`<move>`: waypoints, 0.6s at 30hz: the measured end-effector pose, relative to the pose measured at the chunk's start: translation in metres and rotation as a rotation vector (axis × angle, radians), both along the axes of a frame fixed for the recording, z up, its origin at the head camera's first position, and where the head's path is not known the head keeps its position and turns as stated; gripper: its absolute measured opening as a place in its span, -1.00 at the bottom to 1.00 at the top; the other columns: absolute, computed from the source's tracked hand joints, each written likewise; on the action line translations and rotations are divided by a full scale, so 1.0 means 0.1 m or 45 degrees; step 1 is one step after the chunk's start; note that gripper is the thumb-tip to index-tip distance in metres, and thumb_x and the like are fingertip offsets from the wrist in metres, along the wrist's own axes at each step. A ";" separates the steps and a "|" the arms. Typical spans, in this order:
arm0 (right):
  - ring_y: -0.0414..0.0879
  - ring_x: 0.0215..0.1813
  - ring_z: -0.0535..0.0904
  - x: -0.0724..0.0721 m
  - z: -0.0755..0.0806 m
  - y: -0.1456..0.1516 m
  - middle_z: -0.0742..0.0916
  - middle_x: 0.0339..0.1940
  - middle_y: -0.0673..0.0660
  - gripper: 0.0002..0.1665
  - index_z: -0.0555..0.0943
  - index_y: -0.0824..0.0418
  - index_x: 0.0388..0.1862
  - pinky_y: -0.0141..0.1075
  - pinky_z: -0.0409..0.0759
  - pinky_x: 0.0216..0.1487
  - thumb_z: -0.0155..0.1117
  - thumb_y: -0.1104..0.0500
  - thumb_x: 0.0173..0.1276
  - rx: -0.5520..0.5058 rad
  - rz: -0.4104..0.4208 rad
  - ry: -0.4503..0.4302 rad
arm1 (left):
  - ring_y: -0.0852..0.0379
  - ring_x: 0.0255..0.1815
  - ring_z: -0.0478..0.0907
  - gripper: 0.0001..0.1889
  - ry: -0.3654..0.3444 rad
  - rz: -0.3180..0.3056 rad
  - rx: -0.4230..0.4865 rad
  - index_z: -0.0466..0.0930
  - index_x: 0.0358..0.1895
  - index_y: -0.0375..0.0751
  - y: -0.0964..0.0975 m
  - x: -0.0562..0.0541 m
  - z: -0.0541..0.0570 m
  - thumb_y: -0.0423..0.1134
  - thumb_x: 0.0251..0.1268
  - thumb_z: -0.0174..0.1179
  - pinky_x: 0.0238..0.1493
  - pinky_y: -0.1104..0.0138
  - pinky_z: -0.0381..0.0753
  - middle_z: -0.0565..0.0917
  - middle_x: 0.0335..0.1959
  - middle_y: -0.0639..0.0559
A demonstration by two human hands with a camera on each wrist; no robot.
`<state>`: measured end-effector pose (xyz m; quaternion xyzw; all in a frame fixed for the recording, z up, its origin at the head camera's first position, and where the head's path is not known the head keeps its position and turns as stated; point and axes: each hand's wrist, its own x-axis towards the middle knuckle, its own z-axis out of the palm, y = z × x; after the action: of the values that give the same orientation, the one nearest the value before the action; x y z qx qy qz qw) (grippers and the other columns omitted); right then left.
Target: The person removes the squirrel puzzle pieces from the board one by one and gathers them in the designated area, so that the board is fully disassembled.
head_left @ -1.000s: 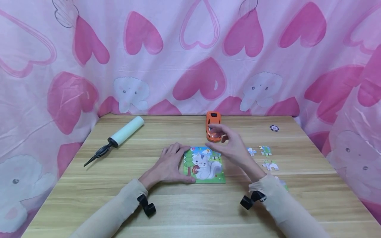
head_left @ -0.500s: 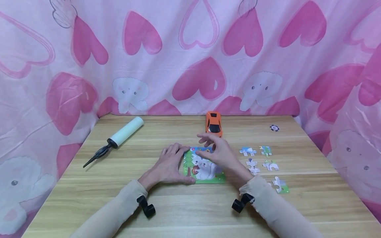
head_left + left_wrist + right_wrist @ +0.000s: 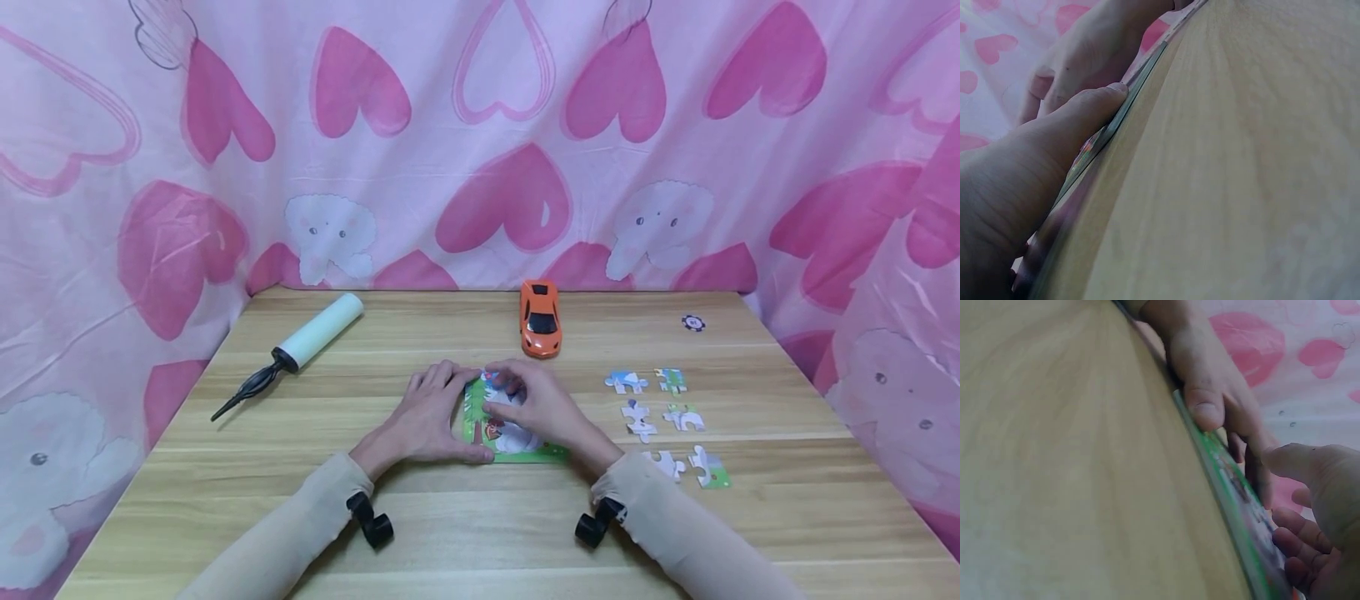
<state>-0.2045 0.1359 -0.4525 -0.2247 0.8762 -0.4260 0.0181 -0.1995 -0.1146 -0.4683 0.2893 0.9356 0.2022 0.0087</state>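
Note:
A square puzzle board point(image 3: 528, 457) with a squirrel picture lies flat in the middle of the table. My left hand point(image 3: 427, 417) holds its left side, thumb at the near corner and index finger at the far one. In the left wrist view the left thumb point(image 3: 1094, 106) rests along the board's edge. Over the picture's right part hovers my right hand point(image 3: 543, 408), fingers loosely bent. The right wrist view shows a gap between this hand's thumb point(image 3: 1294, 461) and its fingers, with nothing visible between them. Much of the picture is hidden under the right hand.
Several loose puzzle pieces point(image 3: 640, 421) lie to the right of the board. An orange toy car point(image 3: 541, 321) stands behind it, and a round chip point(image 3: 693, 323) lies at the back right. A white hand pump point(image 3: 318, 333) with a black handle lies at left.
My right hand has come from beside the toy car, left and nearer, down over the puzzle board, its fingers bending more. The loose pieces are now uncovered. The left hand keeps its place.

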 end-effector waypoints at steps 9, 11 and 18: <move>-0.18 0.01 0.64 0.02 -0.05 -0.08 0.76 0.02 -0.04 -0.30 0.69 0.12 0.44 -0.18 0.68 0.11 0.72 0.02 0.38 0.112 -0.028 0.077 | 0.00 0.48 0.33 0.40 0.002 0.002 0.008 0.26 0.77 0.04 0.00 0.00 0.00 0.83 -0.10 0.32 0.55 -0.10 0.24 0.42 0.48 0.04; -0.17 -0.02 0.61 0.01 -0.06 -0.09 0.75 0.00 -0.04 -0.29 0.68 0.12 0.44 -0.21 0.64 0.06 0.73 0.03 0.37 0.130 -0.028 0.092 | 0.00 0.48 0.32 0.40 -0.007 0.004 0.007 0.26 0.77 0.05 0.00 0.00 0.00 0.84 -0.11 0.32 0.55 -0.10 0.24 0.42 0.48 0.04; -0.13 -0.07 0.56 0.00 -0.03 -0.13 0.72 -0.03 -0.05 -0.24 0.66 0.15 0.47 -0.21 0.56 -0.01 0.74 0.02 0.36 0.181 -0.039 0.064 | 0.01 0.49 0.32 0.40 -0.021 0.011 0.005 0.25 0.77 0.04 0.01 0.00 0.00 0.83 -0.11 0.33 0.55 -0.09 0.24 0.42 0.49 0.04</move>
<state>-0.2041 0.1231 -0.4555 -0.2200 0.9078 -0.3571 0.0053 -0.1997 -0.1140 -0.4681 0.2835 0.9364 0.2063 0.0151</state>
